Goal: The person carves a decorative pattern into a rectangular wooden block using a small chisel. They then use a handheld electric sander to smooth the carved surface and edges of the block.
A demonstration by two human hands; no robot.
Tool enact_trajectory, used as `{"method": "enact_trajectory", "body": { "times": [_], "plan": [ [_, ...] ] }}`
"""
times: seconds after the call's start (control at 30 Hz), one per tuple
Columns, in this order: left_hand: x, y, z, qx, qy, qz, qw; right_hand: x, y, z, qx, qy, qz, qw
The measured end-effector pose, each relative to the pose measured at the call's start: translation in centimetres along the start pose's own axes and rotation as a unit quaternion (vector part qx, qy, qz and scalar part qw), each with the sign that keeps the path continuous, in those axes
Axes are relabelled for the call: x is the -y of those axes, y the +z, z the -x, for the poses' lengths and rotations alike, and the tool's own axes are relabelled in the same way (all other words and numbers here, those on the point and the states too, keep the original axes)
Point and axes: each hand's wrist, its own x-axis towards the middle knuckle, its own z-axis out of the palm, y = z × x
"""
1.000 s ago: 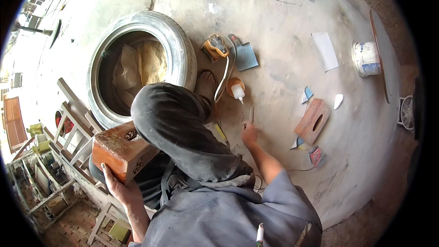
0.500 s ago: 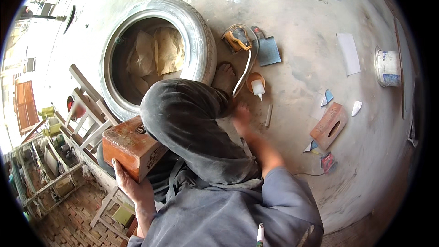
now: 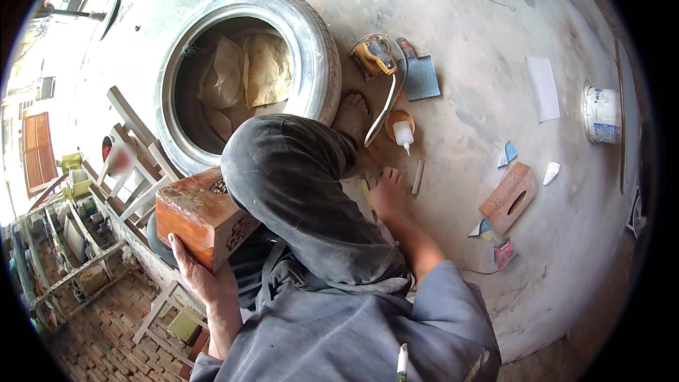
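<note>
A reddish-brown wooden box (image 3: 187,213) with dark carved openwork rests tilted by my left thigh. My left hand (image 3: 209,283) is closed around its near lower edge, with the thumb up along the side. My right hand (image 3: 390,192) is low at the floor in front of my bent knee, fingers pointing away and partly hidden; whether they grip anything does not show. Beside it lie a thin yellowish strip (image 3: 366,191) on the left and a pale stick (image 3: 417,177) on the right. Just beyond is a white squeeze bottle (image 3: 404,136) on an orange-brown dish (image 3: 393,117).
A large tyre (image 3: 322,64) with brown paper inside lies ahead. An orange sander (image 3: 375,55) with a pale cord sits by a blue-grey sheet (image 3: 423,79). To the right are a slotted wooden panel (image 3: 498,218), a red tool (image 3: 504,255) and a white bucket (image 3: 601,114). Wooden frames (image 3: 134,141) stand left.
My right hand has moved a little away from me and to the right, uncovering the yellowish strip. The left hand keeps its hold on the wooden box; the whole view has shifted slightly.
</note>
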Motion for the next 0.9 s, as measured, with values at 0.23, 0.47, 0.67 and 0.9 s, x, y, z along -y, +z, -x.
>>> {"method": "enact_trajectory", "body": {
  "times": [0.23, 0.47, 0.67, 0.9],
  "plan": [
    [0.2, 0.5, 0.5, -0.022, 0.034, -0.022, 0.999, 1.7, -4.0, -3.3, 0.193, 0.087, -0.093, 0.973],
    [-0.5, 1.3, 0.3, 0.022, 0.040, 0.056, 0.997, -1.5, -5.6, 3.4, 0.149, -0.042, -0.067, 0.986],
    [0.1, 0.5, -0.7, 0.060, 0.034, 0.077, 0.995, 1.9, -20.8, 1.7, 0.032, -0.039, -0.240, 0.970],
    [-0.1, -0.5, 1.9, 0.099, 0.018, 0.040, 0.994, 18.0, -36.9, 2.6, 0.005, -0.189, -0.239, 0.953]
  ]
}}
